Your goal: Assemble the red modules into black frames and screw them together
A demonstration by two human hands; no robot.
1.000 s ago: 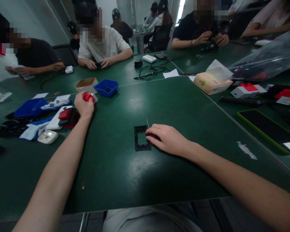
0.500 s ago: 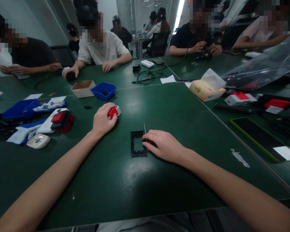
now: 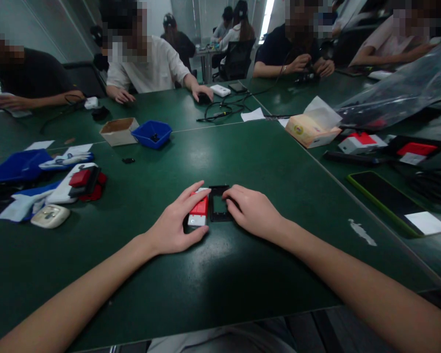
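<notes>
A small red and white box [image 3: 198, 207] lies on the table, directly left of a flat black rectangular frame [image 3: 220, 215] with an open middle. My left hand [image 3: 178, 220] spans the box, fingers at its far end and thumb at its near end. At the frame's right side, my right hand [image 3: 253, 208] has its thumb and fingertips closed on the rim. The palm side of my right hand is hidden, so anything else inside it cannot be seen.
A blue tray [image 3: 152, 134] with small dark parts stands beside a cardboard box [image 3: 119, 131]. Gloves [image 3: 66, 160] and red and black parts [image 3: 88, 182] lie left. Right are a tissue pack [image 3: 312, 128] and a green-edged phone-like slab [image 3: 384, 201]. Other people sit across the table.
My left hand has brought the red and white box nearer and rightward, beside the black frame. A thin metal rod seen upright at my right hand no longer shows. A person opposite has reached across.
</notes>
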